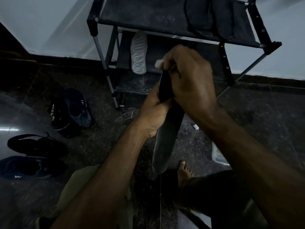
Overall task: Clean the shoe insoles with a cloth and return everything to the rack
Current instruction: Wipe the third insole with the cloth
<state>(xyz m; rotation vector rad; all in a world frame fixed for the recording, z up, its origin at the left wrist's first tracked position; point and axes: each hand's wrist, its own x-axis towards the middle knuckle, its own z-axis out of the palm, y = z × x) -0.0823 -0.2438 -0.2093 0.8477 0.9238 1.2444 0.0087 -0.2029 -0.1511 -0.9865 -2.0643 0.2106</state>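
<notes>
1. Far left, on the dark floor (pixel 247 104): four shoes. Lower pair: a black shoe (pixel 35 144) with white stripes, and a blue shoe (pixel 31 167) nearer the camera. Upper pair, closer to the rack: a second black shoe (pixel 58 115) touching a second blue shoe (pixel 79 107).
2. Centre top: rack (pixel 173 19), dark fabric shelves on a metal frame, against a pale wall. Lower shelf carries one pale insole (pixel 139 52) with a ringed pattern, lying lengthwise. Top shelf, right side, carries dark flat items; too dim to identify.
3. Centre: left hand (pixel 155 113) grips the dark insole (pixel 166 136) round its middle, fingers curled about it. Insole is held in the air in front of the rack, one end toward the rack, the other toward the camera.
4. Right of centre: right hand (pixel 189 75) is clenched over the insole's far end, pinching a cloth (pixel 158 63) against it; only a small white corner of cloth shows past the fingers.
5. Lower right: a bare foot (pixel 184 171) on the floor; a pale object beside it, unclear.
</notes>
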